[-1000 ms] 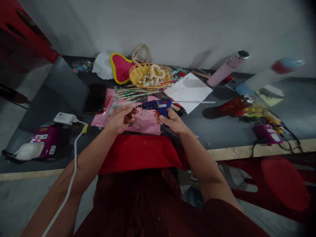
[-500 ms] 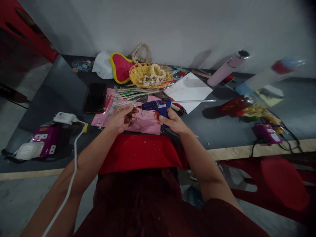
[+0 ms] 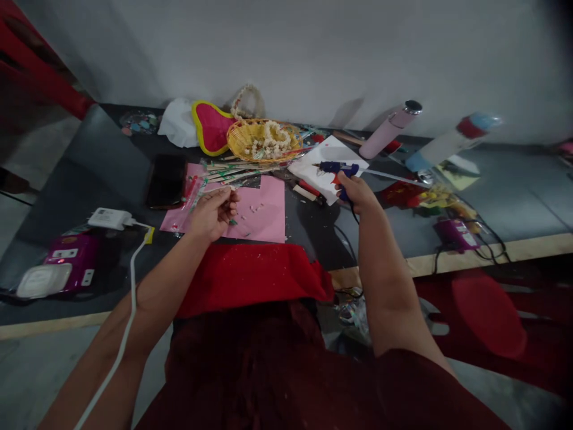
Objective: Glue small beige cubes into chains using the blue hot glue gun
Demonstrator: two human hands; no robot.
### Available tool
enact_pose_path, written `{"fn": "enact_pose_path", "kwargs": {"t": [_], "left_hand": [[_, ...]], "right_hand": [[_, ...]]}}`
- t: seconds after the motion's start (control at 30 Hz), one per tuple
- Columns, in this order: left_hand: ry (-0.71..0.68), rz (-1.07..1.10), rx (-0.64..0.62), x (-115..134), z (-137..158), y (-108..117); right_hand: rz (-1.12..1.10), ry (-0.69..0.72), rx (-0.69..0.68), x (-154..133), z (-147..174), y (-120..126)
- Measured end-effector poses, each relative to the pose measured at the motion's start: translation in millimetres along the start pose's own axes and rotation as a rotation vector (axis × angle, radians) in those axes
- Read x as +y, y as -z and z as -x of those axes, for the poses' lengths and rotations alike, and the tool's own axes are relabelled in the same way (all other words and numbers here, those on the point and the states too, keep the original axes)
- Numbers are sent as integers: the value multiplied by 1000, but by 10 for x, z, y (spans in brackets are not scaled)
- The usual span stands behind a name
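My right hand (image 3: 359, 192) is wrapped round the handle of a blue hot glue gun (image 3: 333, 167), its nozzle pointing left above the white paper (image 3: 308, 161). A long clear glue stick (image 3: 394, 177) juts from the back of the gun. Over the pink paper (image 3: 271, 209), my left hand (image 3: 213, 214) is closed in a pinch at a small pale piece, too small to name. Several tiny white bits lie on the pink sheet beside that hand. Behind it are thin sticks with green and red bits (image 3: 233, 170).
A yellow wicker basket (image 3: 237, 140) with pale bead-like strings stands by the wall. A black phone (image 3: 166, 182) lies left of the pink paper. Rightward are a pink flask (image 3: 389, 128), a clear bottle (image 3: 447, 146) and a purple power socket (image 3: 456, 235). A white cable (image 3: 133, 286) crosses my left arm.
My right hand has carried the glue gun right and away from my left hand, over to the white paper. My left hand stays above the pink sheet, still pinched.
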State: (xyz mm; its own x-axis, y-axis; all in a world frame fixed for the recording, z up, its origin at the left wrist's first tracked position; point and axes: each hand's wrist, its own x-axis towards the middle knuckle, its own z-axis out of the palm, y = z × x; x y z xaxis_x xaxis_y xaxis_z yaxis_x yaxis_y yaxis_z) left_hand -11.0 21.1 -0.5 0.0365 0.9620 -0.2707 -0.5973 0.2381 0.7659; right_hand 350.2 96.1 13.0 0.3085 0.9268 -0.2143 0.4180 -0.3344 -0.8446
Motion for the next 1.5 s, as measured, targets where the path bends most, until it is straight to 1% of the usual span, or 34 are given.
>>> {"fn": "enact_pose_path", "kwargs": {"t": [0.1,0.17,0.23,0.27,0.3,0.33,0.37,0.43,0.47,0.5,0.57,0.6,0.7,0.8,0.87,1.03,1.13,1.23,1.33,1.5], "left_hand": [[-5,33,5,15,-7,13],[-14,46,13,17,-13,22],[-24,46,17,11,-18,27],[-27,42,14,6,-19,29],[-29,38,10,1,-19,30],[-31,34,4,-4,-19,31],[-33,32,-1,-6,-18,31],[-39,31,1,-5,-15,28],[-41,32,7,-2,-13,25],[-41,35,15,2,-10,23],[-35,44,30,11,-5,17],[-29,49,31,13,-3,15],[-19,56,5,12,4,10],[-19,34,-5,3,11,6],[-11,4,-2,-2,19,-3],[60,-69,-95,-14,70,-59],[96,-114,-121,-17,111,-100],[118,-131,-135,-18,137,-121],[124,-138,-159,-22,148,-120],[132,-170,-187,-34,157,-111]], "right_hand": [[397,54,134,23,-97,90],[513,109,212,-21,-48,88],[541,253,234,-104,91,-21],[544,374,207,-154,187,-125],[524,524,140,-204,296,-260],[481,624,36,-252,409,-421],[443,706,-92,-296,520,-597],[412,863,-234,-363,711,-946],[440,923,-320,-386,783,-1096],[484,960,-378,-402,837,-1220],[599,977,-410,-415,894,-1377],[655,966,-396,-414,903,-1415],[753,922,-355,-397,892,-1433],[751,920,-351,-364,874,-1414],[666,932,-326,-336,878,-1410],[135,959,-258,-308,994,-1418],[-37,978,-232,-352,1113,-1422],[-94,1018,-211,-403,1196,-1422],[-63,1045,-218,-423,1221,-1425],[-25,1081,-191,-405,1209,-1444]]}}
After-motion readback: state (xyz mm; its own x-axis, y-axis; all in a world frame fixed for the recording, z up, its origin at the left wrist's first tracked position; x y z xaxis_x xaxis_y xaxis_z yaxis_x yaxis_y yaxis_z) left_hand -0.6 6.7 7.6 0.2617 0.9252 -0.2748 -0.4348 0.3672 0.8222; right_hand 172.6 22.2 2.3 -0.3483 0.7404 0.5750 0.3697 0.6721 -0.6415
